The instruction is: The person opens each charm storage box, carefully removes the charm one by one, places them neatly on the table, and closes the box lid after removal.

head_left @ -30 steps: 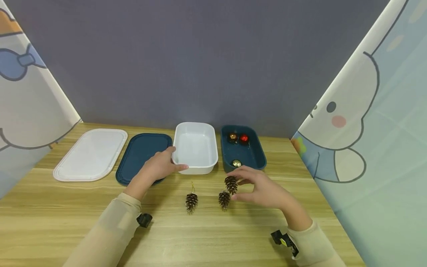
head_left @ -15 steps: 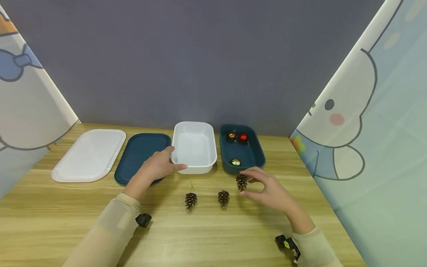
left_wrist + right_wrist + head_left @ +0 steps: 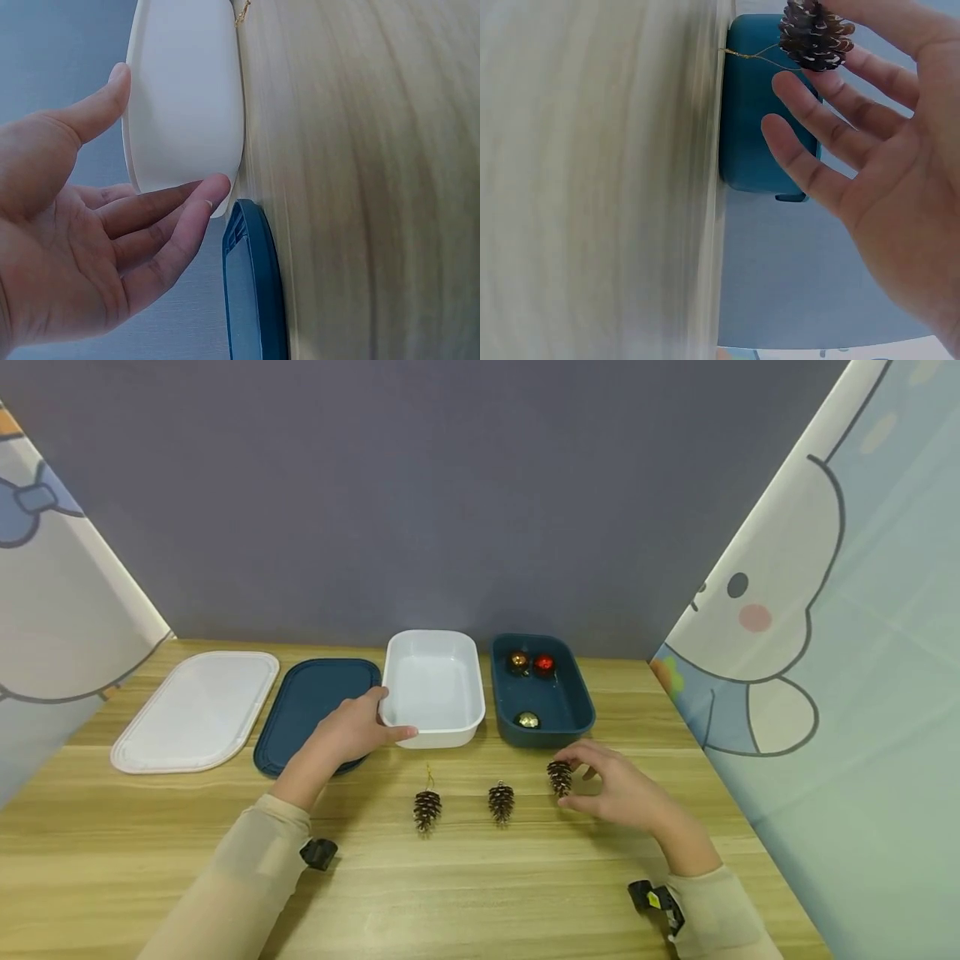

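In the head view, my left hand (image 3: 349, 727) touches the near left corner of a white box (image 3: 452, 739), thumb at its front and fingers along its side. The left wrist view shows those fingers fairly straight, fingertips against the box's wall. My right hand (image 3: 621, 787) pinches a brown pinecone (image 3: 559, 778) between thumb and fingertips, right of the others and in front of the dark blue box (image 3: 546, 737). A golden string loop (image 3: 761, 55) hangs from this pinecone in the right wrist view. Two more pinecones lie on the table: a middle pinecone (image 3: 501, 803) and a left pinecone (image 3: 427, 810).
Inside the blue box are a red ball (image 3: 544, 664), a copper ball (image 3: 518, 661) and a gold ball (image 3: 527, 720). A blue lid (image 3: 315, 693) and a white lid (image 3: 198, 710) lie flat at left on the wooden table (image 3: 420, 902). A grey panel (image 3: 420, 502) stands behind.
My right hand has carried its pinecone rightward, away from the middle one, and slightly toward me. The left hand stays at the white box's corner.
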`<state>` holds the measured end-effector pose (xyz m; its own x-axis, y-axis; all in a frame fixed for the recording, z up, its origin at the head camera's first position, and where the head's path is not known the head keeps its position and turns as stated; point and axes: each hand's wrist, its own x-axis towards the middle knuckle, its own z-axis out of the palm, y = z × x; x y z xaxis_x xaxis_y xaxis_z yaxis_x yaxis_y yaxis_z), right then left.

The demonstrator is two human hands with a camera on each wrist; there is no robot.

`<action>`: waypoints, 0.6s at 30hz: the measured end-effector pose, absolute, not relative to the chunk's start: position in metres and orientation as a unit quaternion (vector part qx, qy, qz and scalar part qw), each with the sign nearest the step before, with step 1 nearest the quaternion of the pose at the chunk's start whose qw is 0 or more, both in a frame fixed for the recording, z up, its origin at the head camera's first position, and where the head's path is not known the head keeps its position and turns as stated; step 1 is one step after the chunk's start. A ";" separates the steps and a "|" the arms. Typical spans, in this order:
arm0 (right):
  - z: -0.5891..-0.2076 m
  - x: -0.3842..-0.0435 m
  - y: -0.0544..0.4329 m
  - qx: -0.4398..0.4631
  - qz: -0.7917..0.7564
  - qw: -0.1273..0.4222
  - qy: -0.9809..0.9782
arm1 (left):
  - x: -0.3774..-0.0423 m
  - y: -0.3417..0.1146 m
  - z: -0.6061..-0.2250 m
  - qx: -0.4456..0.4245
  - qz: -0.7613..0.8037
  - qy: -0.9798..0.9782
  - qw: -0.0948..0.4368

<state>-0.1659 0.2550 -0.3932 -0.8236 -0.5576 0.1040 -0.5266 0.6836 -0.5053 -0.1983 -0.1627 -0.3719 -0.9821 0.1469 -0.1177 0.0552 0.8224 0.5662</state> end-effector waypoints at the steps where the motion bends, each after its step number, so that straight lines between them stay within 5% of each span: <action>1: -0.394 -0.166 0.256 -0.297 -0.265 0.029 0.917 | -0.198 -0.163 -0.372 0.053 0.294 0.951 0.079; 18: -0.395 -0.169 0.263 -0.279 -0.292 0.151 0.902 | -0.200 -0.163 -0.372 0.054 0.297 0.950 0.080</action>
